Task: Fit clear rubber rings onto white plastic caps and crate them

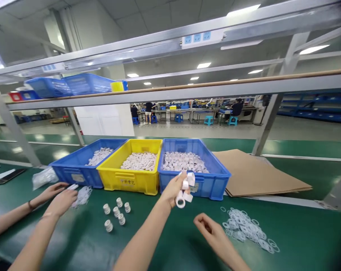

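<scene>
My left hand (173,190) is raised in front of the right blue bin (215,180) and grips several white plastic fittings (185,190), some of them ring-shaped. My right hand (211,229) hovers low over the green table, fingers loosely bent, with nothing visible in it. It is just left of a pile of thin white rings (245,227). The right blue bin is full of white fittings (184,161). Several small white capped pieces (116,212) stand upright on the table to the left of my left arm.
A yellow bin (128,180) and a left blue bin (74,175) also hold white parts. A co-worker's two hands (59,197) handle a bag of rings (82,195) at the left. Flat cardboard (255,175) lies at the right. Metal frame posts (268,124) rise behind.
</scene>
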Demonstrator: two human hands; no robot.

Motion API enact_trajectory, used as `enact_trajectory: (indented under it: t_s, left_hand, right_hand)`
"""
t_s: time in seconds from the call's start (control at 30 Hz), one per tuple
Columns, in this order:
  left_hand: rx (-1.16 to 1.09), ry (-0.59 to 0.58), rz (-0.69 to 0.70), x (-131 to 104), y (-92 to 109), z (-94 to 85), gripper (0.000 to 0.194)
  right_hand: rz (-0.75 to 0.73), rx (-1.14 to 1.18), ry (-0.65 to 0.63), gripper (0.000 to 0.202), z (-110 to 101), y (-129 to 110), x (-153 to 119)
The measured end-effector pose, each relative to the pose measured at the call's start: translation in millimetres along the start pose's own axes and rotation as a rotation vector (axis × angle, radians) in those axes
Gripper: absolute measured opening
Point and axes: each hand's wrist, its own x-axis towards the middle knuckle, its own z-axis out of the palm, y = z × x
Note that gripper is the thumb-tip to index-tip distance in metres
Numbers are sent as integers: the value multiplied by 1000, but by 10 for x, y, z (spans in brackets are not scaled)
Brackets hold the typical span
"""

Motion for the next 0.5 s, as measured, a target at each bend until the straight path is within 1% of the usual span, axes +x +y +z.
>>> enact_trajectory:
  t_s: [0.1, 0.17, 0.23, 0.3, 0.37, 0.43, 0.5]
  left_hand:
    - [-195, 124, -91, -459, -404, -298, 53]
    - [-309, 197, -138, -673, -631, -466, 46]
    - [-415, 250, -170, -845, -814, -607, 43]
    - [-510, 290, -182, -985, -953, -732, 42]
    - [-585, 331, -193, -1090, -1050, -852, 43]
    - [-642, 362, -207, -1159, -1106, -961, 46]
    - [-691, 369, -221, -1193, -1125, -1042, 49]
  right_hand:
    - [-21, 20, 41, 32, 168, -304, -95]
    - [-56, -19, 29, 31, 346, -476, -167]
    - [-108, -79, -11, 30, 550, -582, -226]
    - [-142, -108, -62, 27, 745, -622, -261]
    - [-153, -100, -103, 24, 910, -627, -270]
    - [-163, -88, -130, 22, 1034, -640, -260]
    - [-178, -87, -151, 21, 1119, -692, -238]
